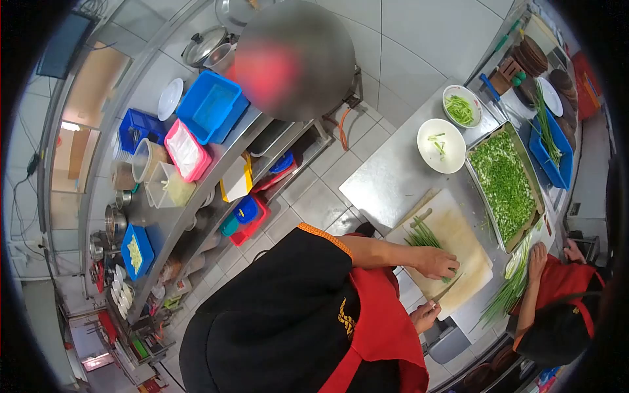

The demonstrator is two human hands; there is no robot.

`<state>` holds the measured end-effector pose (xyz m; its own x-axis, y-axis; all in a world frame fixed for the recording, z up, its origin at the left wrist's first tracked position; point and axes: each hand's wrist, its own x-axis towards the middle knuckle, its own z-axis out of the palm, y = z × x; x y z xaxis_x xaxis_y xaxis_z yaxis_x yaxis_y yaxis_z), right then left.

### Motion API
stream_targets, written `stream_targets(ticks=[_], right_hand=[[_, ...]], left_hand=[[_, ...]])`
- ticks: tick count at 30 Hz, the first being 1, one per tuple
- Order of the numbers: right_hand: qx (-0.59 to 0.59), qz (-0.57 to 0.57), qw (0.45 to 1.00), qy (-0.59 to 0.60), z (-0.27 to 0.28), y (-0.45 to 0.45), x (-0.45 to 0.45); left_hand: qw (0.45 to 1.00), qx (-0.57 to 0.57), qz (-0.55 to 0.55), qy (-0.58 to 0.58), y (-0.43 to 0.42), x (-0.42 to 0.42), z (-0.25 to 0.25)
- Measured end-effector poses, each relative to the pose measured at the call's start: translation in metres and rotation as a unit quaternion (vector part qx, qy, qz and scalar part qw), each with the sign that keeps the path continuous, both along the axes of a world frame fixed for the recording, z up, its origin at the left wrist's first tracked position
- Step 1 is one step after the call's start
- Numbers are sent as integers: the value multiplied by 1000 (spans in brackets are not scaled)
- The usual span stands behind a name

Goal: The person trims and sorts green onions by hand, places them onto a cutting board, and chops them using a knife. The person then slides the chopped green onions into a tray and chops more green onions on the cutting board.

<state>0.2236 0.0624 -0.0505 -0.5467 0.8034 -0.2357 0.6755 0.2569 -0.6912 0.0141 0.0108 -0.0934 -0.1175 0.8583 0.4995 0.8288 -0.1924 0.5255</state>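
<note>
1. Left hand (pixel 440 263): fingers closed over green onions (pixel 422 234), pinning the bunch on the cutting board (pixel 468 265).
2. Right hand (pixel 426 316): clenched round knife (pixel 447 288) handle, blade just beside left fingertips.
3. Ahead-left of the grip: tray (pixel 526 231) full of chopped greens (pixel 503 183).
4. Further left of the grip: white bowl (pixel 429 157), few pieces inside.
5. Ahead of both hands: co-worker's hand (pixel 537 259) at long stalks (pixel 510 291).
</note>
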Motion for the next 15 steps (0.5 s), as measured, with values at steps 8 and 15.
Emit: stream_targets(ticks=[8,15], right_hand=[[-8,23,1000,3,3,-20,2],[-1,-27,1000,9,31,-46,-15]], left_hand=[[993,41,-61,-89,-1,-6,8],[995,-18,-72,-72,-13,-12,21]])
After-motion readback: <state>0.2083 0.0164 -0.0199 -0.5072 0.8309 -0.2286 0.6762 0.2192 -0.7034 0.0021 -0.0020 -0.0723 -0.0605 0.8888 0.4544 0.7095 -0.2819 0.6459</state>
